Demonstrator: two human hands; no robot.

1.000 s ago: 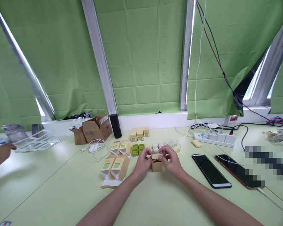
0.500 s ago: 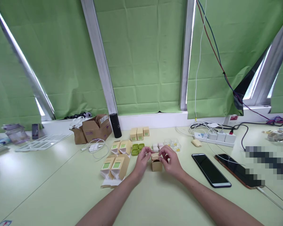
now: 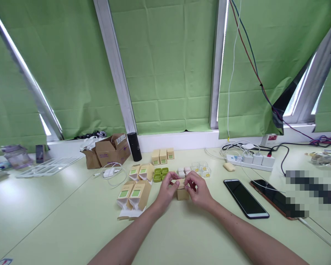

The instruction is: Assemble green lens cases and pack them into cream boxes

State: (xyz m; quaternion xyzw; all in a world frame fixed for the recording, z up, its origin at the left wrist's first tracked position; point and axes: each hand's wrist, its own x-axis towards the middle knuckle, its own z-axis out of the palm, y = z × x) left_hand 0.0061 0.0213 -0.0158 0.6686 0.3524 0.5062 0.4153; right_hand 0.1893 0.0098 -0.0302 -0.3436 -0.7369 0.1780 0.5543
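Observation:
A small brown cardboard box [image 3: 183, 194] stands upright on the table between my hands, its top flap folded down almost flat. My left hand [image 3: 167, 188] pinches the flap's left edge. At the other side, my right hand [image 3: 198, 189] has its thumb and forefinger closed on the right edge of the flap. Just behind are several green square pots [image 3: 160, 174], a group of small whitish-pink pieces [image 3: 181, 172] partly hidden by my fingers, and clear round-celled containers [image 3: 201, 168] with yellow bits. Larger kraft boxes with green labels [image 3: 139, 193] lie left of my left hand.
Three small boxes [image 3: 163, 156] stand near the wall, beside a black cylinder [image 3: 134, 147] and an open carton [image 3: 113, 150]. On the right lie two phones [image 3: 246, 198], a power strip [image 3: 249, 162] with tangled cables, and a beige soap-shaped item [image 3: 229, 167].
The small box's top flap has come down over the dark opening that showed before. My fingers have lowered slightly with it, and the view has shifted a little.

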